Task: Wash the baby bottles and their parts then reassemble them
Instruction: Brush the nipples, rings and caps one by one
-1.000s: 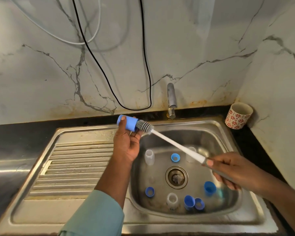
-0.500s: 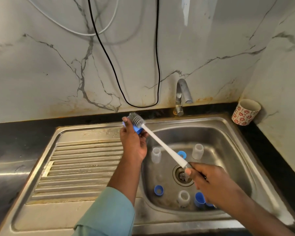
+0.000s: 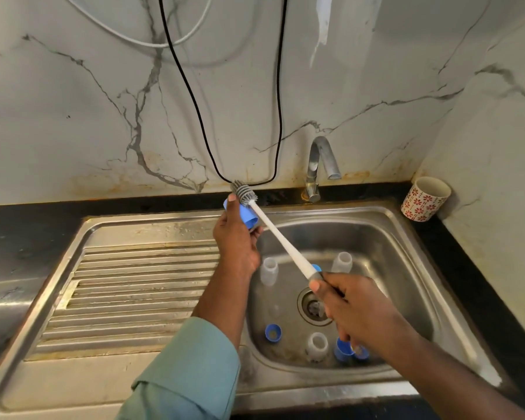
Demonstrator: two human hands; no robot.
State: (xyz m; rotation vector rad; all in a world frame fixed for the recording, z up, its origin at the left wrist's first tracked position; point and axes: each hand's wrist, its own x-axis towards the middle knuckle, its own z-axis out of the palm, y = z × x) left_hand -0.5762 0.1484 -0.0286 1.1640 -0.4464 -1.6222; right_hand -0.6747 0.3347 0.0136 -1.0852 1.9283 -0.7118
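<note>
While the stainless steel sink point(image 3: 385, 237) is holding loose bottle parts around its drain point(image 3: 314, 307), the person's right hand point(image 3: 355, 307) is curling its fingers round the grey grip of a bottle brush point(image 3: 281, 237), nearest the camera and low over the basin. Just under that hand, 1 blue cap point(image 3: 343, 350) is standing on the basin floor beside a white bottle collar point(image 3: 317, 344), and a blue ring point(image 3: 273, 332) is lying a little to their left. Farther in, 2 clear baby bottles are standing upright: 1 point(image 3: 269, 271) just beside the left forearm, the other point(image 3: 342, 262) beyond the right hand, with the white brush shaft crossing between them.

Reaching forward out of a pale green sleeve point(image 3: 188, 377), the left hand point(image 3: 235, 237) is gripping a blue bottle cap point(image 3: 246, 216) between thumb and curled fingers above the sink's back left corner. The grey bristle head is lying against the top of this cap, pointing toward the wall. To the left, the ribbed drainboard point(image 3: 134, 292) is sloping toward the basin.

Behind, a curved steel tap point(image 3: 319, 165) is rising at the sink's rear rim, a floral cup point(image 3: 425, 199) is tilting in the right corner, and a black cable point(image 3: 225, 116) and a white one point(image 3: 140, 40) are hanging down the marble wall point(image 3: 73, 116)
</note>
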